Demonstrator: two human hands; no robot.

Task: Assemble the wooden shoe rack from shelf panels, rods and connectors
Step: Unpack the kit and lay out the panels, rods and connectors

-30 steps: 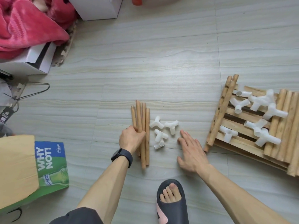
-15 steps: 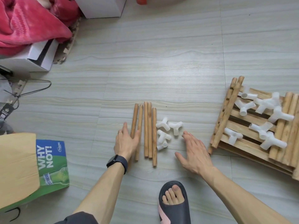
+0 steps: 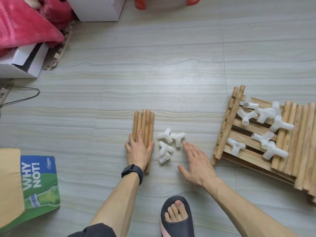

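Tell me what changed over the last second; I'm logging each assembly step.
The left hand let go its grip on the rods, spread them flat, then pressed them together into a tight row. The right hand, connectors and shelf panels stayed put.

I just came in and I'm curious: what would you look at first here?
In the middle of the floor, the left hand rests flat on a neat bundle of wooden rods, with a little pile of white connectors beside it and the right hand open nearby. On the right, stacked shelf panels carry other connectors. A bright pink blanket fills the top left corner.
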